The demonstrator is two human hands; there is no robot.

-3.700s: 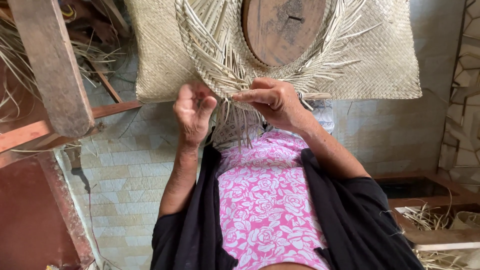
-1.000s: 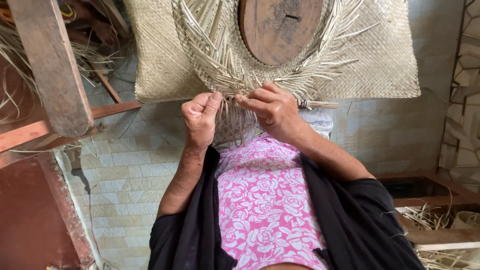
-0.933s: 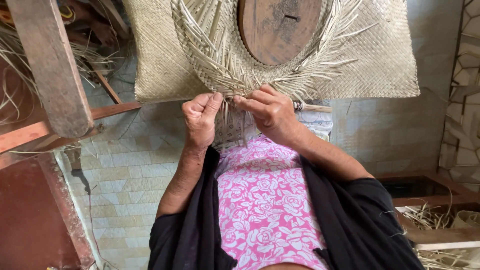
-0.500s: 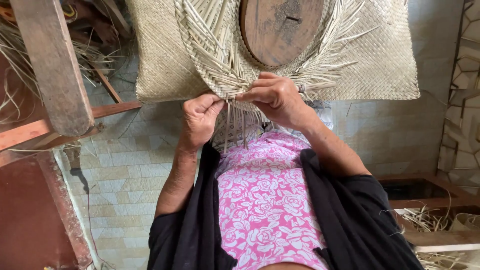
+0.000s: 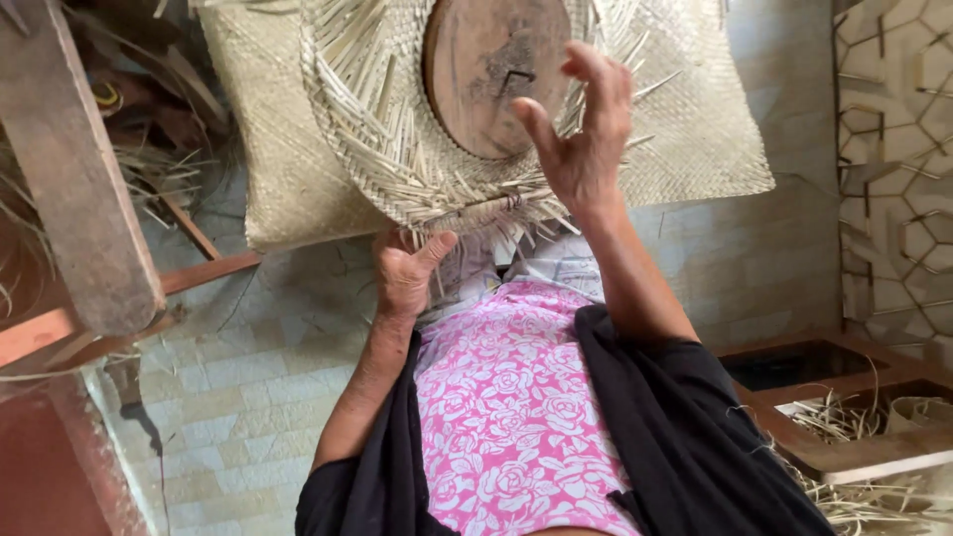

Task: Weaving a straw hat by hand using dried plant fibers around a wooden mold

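The half-woven straw hat (image 5: 397, 149) lay in the upper middle of the frame, its brim fringed with loose straw ends and its crown fitted over a round wooden block (image 5: 491, 74). The left hand (image 5: 405, 273) sat just under the brim's lower edge, thumb up and fingers closed on the weave there, so it was the nearer hand. The right hand (image 5: 581, 139) hung apart from the straw in front of the block's right side, fingers spread and holding nothing. A flat woven mat (image 5: 715, 149) lay beneath the hat.
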